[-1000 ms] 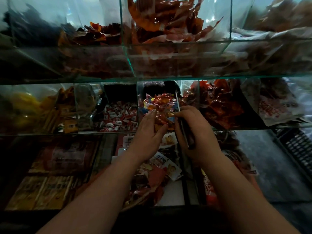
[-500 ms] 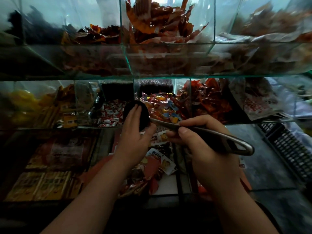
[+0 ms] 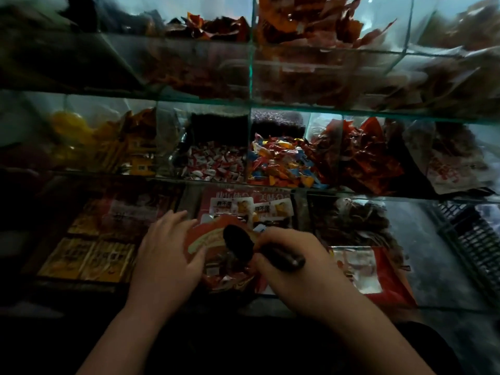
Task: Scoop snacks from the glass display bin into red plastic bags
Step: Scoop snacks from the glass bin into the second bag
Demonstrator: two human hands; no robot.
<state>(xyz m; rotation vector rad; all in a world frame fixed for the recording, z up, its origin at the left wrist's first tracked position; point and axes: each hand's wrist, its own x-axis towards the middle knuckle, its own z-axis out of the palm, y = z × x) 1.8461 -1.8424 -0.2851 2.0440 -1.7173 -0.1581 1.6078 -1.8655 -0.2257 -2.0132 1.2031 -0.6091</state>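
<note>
My right hand (image 3: 295, 263) grips the handle of a dark scoop (image 3: 239, 246), whose bowl tips down over the mouth of a red plastic bag (image 3: 213, 253). My left hand (image 3: 167, 253) rests on the bag's left edge with fingers spread, holding it. The bag sits low in front of the bottom shelf. The glass bin of mixed colourful wrapped snacks (image 3: 281, 163) is on the middle shelf, above and behind both hands. Whether snacks lie in the scoop is hidden by its dark bowl.
A bin of red-and-white candies (image 3: 213, 166) sits left of the colourful bin, and red packets (image 3: 365, 158) fill the bin to its right. Glass shelf edges run across above the hands. Yellow packets (image 3: 89, 258) lie bottom left. A black crate (image 3: 476, 239) stands at the right.
Both hands came down from the middle-shelf bin to the red bag below. The scoop left the bin and now tips over the bag's mouth; my left hand moved from the scoop bowl to the bag.
</note>
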